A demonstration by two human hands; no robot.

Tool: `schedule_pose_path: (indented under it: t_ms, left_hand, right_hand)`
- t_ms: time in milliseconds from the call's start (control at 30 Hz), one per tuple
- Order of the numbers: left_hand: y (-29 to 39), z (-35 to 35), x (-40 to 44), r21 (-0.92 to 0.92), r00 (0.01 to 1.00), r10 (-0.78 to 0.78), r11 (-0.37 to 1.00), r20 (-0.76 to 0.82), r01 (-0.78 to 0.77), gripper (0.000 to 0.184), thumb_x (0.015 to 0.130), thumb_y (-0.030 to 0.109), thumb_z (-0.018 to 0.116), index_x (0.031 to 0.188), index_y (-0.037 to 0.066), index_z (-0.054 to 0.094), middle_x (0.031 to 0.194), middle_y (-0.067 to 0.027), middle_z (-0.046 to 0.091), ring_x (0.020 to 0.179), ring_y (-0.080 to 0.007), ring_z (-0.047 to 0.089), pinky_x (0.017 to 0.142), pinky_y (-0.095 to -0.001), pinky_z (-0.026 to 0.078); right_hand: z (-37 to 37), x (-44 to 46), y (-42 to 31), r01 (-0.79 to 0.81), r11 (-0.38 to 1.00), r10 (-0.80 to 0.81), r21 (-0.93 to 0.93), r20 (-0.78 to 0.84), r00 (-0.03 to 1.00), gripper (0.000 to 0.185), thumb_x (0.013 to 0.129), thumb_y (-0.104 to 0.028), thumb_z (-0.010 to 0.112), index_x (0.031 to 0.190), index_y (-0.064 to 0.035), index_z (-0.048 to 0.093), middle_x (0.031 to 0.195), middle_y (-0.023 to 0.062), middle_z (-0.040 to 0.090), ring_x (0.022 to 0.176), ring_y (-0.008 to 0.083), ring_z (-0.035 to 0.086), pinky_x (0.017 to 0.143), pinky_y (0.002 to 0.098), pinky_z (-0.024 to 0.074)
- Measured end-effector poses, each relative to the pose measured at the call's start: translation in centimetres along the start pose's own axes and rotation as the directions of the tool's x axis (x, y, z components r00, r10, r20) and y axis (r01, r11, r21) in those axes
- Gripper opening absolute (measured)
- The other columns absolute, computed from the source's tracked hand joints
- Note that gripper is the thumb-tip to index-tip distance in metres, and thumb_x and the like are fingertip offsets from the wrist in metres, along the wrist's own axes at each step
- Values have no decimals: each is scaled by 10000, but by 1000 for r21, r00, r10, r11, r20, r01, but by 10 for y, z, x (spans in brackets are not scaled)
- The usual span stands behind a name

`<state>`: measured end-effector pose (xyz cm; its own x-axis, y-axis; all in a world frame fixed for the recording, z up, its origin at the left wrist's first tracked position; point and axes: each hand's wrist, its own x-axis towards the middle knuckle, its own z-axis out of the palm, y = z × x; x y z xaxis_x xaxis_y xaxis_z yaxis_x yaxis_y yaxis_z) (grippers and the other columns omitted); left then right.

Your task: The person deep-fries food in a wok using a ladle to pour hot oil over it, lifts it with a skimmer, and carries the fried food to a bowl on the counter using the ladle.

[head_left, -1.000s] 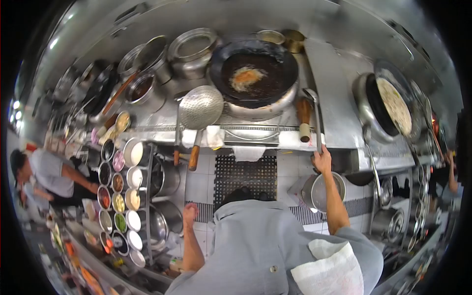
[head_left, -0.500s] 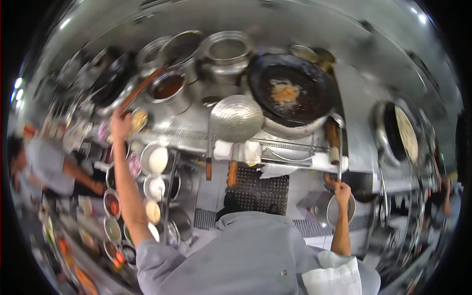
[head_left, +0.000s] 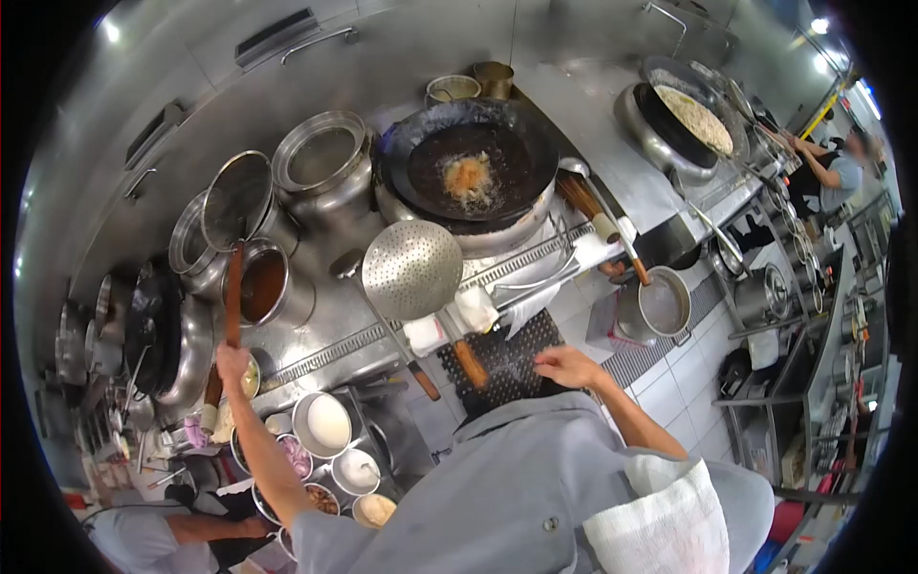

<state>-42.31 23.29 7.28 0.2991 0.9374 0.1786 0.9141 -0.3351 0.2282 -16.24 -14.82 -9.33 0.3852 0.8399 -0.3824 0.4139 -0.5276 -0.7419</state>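
- Wood, reddish-brown, makes the long handle (head_left: 234, 292) of a round strainer (head_left: 239, 188), which leans by the pots at the back of the steel worktop (head_left: 335, 316); whether it touches them, I cannot tell.
- The left hand (head_left: 231, 364), at six o'clock from the strainer, has its fingers wrapped around the lower end of this handle.
- At five o'clock from the strainer, just beside the handle, stands a pot with brown liquid (head_left: 263, 287); at two o'clock, a wide metal pot (head_left: 322, 156).
- At three o'clock, well apart, is the dark wok (head_left: 400, 158). Golden food (head_left: 468, 179) lies in its oil, with froth around it.
- At four o'clock, below the wok, a perforated skimmer (head_left: 411, 271) rests with no hand on it.
- Farther, also at four o'clock, the right hand (head_left: 569, 366) hangs above the floor mat (head_left: 521, 349), its fingers loosely bent and apart; I see nothing in it.
- About progress, I judge: the food is in the oil and the handle is grasped; the food is not yet out of the wok. What else is left, I cannot tell.
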Motion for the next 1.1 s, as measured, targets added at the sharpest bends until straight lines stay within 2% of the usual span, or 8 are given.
schedule_pose_path:
  t_ms: [233, 500, 567, 633, 767, 900, 1033, 1100]
  left_hand:
    - [13, 76, -57, -625, 976, -144, 750, 163, 215, 171, 655, 130, 578, 725, -26, 578, 602, -91, 546, 572, -193, 499, 559, -337, 391]
    - [163, 151, -172, -974, 950, 213, 52, 229, 223, 512, 751, 195, 618, 1170, -24, 421, 1088, -120, 525, 985, -196, 520, 832, -306, 422]
    - [188, 150, -181, -991, 885, 466, 120, 5, -57, 569, 758, 191, 654, 1215, -8, 380, 1082, -106, 518, 1033, -213, 494, 871, -306, 409]
    - [194, 154, -184, -946, 615, 727, 303, 307, 114, 588, 759, 177, 662, 1234, -7, 369, 1075, -111, 522, 1057, -218, 478, 908, -317, 380]
    - [207, 157, -188, -913, 591, 698, 346, 404, 216, 471, 786, 125, 628, 1199, 13, 430, 1010, -92, 552, 950, -164, 540, 822, -276, 435]
    - [207, 172, -208, -886, 648, 610, 381, 456, 265, 421, 792, 102, 618, 1166, -5, 456, 963, -71, 569, 846, -132, 556, 768, -253, 455]
    - [231, 181, -240, -803, 736, 361, 430, 572, 413, 396, 792, 129, 616, 1135, -14, 478, 913, -73, 590, 809, -131, 568, 728, -244, 456]
    - [245, 200, -262, -766, 756, 236, 421, 610, 486, 394, 782, 146, 625, 1114, -16, 490, 883, -80, 601, 791, -139, 577, 700, -244, 460]
  right_hand:
    - [61, 71, -138, 327, 871, -387, 368, 104, 916, 601, 779, -317, 603, 1246, -8, 383, 1030, 187, 557, 941, 256, 558, 804, 327, 451]
    - [26, 105, -159, 302, 666, -167, 682, -259, 951, 525, 761, 59, 499, 1251, -56, 349, 995, 100, 485, 854, 181, 506, 760, 295, 467]
    - [-12, 97, -127, 475, 677, -229, 562, -452, 862, 572, 742, 84, 443, 1277, -93, 344, 955, 59, 485, 766, 115, 510, 627, 234, 476]
    - [-66, 92, -83, 389, 842, -151, 373, -529, 835, 520, 750, 32, 431, 1260, -46, 366, 958, 71, 472, 796, 124, 481, 642, 261, 451]
    - [-171, 76, -30, 248, 941, -100, 231, -510, 854, 466, 759, 17, 433, 1225, -1, 418, 1087, 140, 555, 1043, 211, 504, 894, 292, 380]
    - [-237, 111, 43, 280, 926, -375, -252, -549, 747, 448, 760, -7, 478, 1206, -34, 451, 869, 75, 569, 711, 164, 544, 626, 258, 457]
    - [-280, 136, 73, 203, 979, -182, 15, -375, 909, 469, 743, -45, 471, 1211, -62, 453, 842, 148, 591, 767, 228, 580, 691, 335, 464]
    - [-296, 152, 81, 108, 960, -52, 258, -216, 975, 414, 788, -9, 461, 1198, -65, 446, 612, 17, 478, 446, 107, 455, 388, 250, 387]
